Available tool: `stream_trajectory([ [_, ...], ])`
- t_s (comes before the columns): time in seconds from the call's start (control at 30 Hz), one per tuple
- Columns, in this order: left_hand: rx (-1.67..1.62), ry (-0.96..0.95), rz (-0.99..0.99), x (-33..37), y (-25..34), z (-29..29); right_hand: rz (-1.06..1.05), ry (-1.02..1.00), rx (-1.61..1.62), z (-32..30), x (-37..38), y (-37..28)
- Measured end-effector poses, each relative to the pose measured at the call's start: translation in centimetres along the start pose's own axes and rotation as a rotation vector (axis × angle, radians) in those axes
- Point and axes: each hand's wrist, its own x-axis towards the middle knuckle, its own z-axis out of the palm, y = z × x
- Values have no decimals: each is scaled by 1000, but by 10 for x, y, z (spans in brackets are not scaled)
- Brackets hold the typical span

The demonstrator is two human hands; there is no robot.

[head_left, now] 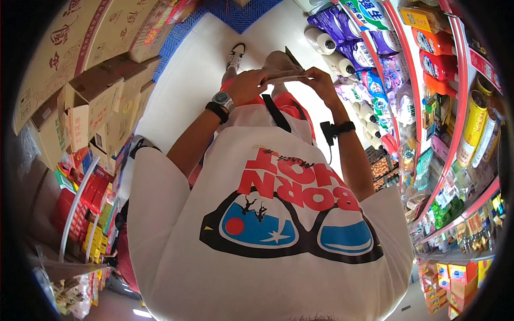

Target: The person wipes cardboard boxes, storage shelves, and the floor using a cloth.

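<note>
Both arms reach forward to the top middle, where a thin, flat, greyish-brown strip (286,74) stretches level between my hands. My left hand (249,86) is closed on its left end, fingers bent over the edge. My right hand (320,85) pinches the right end. What kind of thing the strip is, I cannot make out. A silver watch (221,98) and a black band sit on my left wrist. My right wrist wears a black strap with a small device (327,133) and a cord.
At left, open brown cardboard boxes (88,109) are stacked beside larger cartons. Red-edged shelves (399,53) on the right carry purple bags (356,53), bottles and yellow cans (473,125). A blue mat (184,32) lies on the pale floor (187,64). Trays of eggs (380,167) stand lower right.
</note>
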Motion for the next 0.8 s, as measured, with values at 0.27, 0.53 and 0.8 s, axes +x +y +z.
stream_trajectory([
  [0.27, 36, 138, 103, 51, 95, 115, 15, -58, -344, -153, -40, 48],
  [0.53, 102, 18, 80, 99, 114, 118, 34, 21, -332, -194, -67, 50],
  [0.8, 171, -263, 383, 183, 68, 33, 42, 215, -180, -160, -27, 81],
])
